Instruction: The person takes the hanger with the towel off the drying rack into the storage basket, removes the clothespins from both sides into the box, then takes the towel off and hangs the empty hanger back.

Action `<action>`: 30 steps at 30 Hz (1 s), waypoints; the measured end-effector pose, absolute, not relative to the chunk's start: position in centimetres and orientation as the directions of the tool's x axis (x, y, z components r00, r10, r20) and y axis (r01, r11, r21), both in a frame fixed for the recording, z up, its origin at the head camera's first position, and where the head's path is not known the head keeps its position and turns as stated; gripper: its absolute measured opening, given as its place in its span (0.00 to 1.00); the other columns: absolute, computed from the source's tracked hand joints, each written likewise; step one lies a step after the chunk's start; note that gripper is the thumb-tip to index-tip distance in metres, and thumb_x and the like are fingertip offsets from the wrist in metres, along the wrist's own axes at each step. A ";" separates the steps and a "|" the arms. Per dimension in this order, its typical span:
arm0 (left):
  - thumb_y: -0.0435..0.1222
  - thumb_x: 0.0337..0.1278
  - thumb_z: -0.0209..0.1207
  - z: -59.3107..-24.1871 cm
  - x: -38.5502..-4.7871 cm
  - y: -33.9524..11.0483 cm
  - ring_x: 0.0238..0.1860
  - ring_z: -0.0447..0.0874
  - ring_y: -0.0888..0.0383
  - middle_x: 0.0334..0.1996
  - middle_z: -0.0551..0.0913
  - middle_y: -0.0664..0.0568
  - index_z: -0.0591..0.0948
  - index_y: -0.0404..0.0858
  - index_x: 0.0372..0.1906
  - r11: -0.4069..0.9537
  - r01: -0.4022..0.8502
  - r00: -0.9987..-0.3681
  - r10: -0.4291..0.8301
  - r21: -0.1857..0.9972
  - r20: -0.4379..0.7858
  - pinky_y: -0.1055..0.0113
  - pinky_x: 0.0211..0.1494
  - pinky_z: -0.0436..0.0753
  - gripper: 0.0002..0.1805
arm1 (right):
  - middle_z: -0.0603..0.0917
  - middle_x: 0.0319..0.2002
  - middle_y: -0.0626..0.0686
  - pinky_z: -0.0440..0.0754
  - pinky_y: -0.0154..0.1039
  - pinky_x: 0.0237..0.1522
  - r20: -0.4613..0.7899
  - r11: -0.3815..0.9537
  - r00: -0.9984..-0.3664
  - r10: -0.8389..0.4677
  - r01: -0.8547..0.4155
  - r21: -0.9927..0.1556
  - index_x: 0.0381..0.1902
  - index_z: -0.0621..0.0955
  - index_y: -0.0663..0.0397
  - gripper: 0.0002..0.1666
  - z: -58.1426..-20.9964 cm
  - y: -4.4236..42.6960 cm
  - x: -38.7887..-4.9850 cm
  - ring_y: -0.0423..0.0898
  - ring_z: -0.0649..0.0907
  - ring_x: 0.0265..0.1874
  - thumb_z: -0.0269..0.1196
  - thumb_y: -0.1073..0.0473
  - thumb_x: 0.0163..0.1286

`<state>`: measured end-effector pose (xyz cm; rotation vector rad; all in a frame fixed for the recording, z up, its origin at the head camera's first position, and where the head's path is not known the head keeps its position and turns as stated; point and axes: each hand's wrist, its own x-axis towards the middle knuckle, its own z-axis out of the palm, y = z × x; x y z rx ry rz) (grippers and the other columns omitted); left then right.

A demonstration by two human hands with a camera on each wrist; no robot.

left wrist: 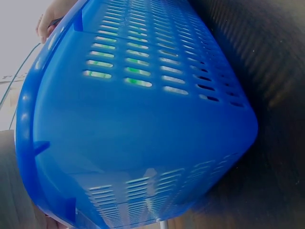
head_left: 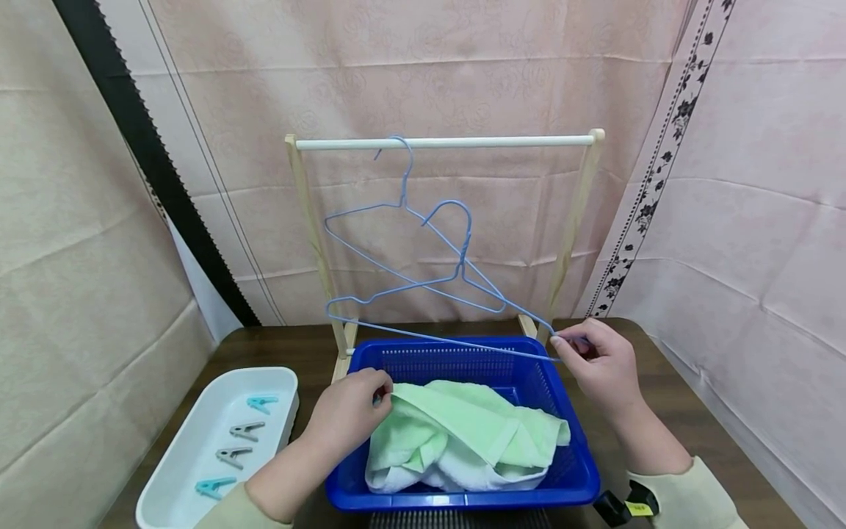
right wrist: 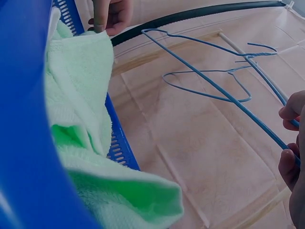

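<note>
My right hand (head_left: 600, 367) pinches one end of a blue wire hanger (head_left: 396, 292), whose hook points up over the basket. Another blue hanger (head_left: 360, 209) hangs by its hook from the white rail behind. A light green towel (head_left: 476, 419) lies bunched in the blue basket (head_left: 575, 470). At the basket's left side my left hand (head_left: 353, 411) pinches a corner of the towel. The right wrist view shows this grip on the towel (right wrist: 78, 86) and both fingers and thumb at the hanger (right wrist: 228, 98). In the left wrist view the basket wall (left wrist: 119, 129) fills most of the picture.
A white tray (head_left: 165, 448) on the left bears several clothespins, turquoise and grey. Behind the basket stands a wooden rack with a white rail (head_left: 489, 142). Brown table (head_left: 661, 397) lies underneath, with cloth walls (head_left: 515, 95) around it. A black strap (head_left: 613, 509) circles the right wrist.
</note>
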<state>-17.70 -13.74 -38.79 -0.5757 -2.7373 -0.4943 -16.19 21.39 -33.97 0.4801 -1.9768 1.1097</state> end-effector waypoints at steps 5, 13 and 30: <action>0.36 0.56 0.66 -38.7 -17.7 -13.8 0.23 0.69 0.67 0.27 0.78 0.63 0.83 0.49 0.31 0.861 0.433 -0.875 0.329 0.267 0.356 0.72 0.25 0.72 0.04 | 0.67 0.20 0.48 0.63 0.31 0.20 0.792 0.537 -0.608 0.050 -0.653 -0.535 0.28 0.84 0.63 0.12 -33.8 21.2 -16.1 0.38 0.66 0.21 0.69 0.82 0.52; 0.38 0.58 0.66 -38.6 -17.6 -14.0 0.24 0.71 0.68 0.31 0.81 0.61 0.84 0.48 0.34 0.861 0.408 -0.891 0.301 0.304 0.341 0.71 0.26 0.73 0.02 | 0.68 0.20 0.48 0.63 0.32 0.20 0.792 0.527 -0.609 0.038 -0.661 -0.534 0.28 0.84 0.63 0.12 -33.4 21.0 -15.7 0.38 0.66 0.21 0.68 0.82 0.52; 0.45 0.63 0.64 -37.7 -18.8 -15.7 0.28 0.74 0.64 0.30 0.80 0.62 0.83 0.52 0.38 0.849 0.280 -0.945 0.163 0.448 0.283 0.66 0.32 0.77 0.04 | 0.69 0.21 0.46 0.63 0.30 0.20 0.813 0.551 -0.582 -0.015 -0.683 -0.479 0.29 0.85 0.57 0.15 -34.5 23.2 -17.4 0.38 0.67 0.22 0.71 0.80 0.50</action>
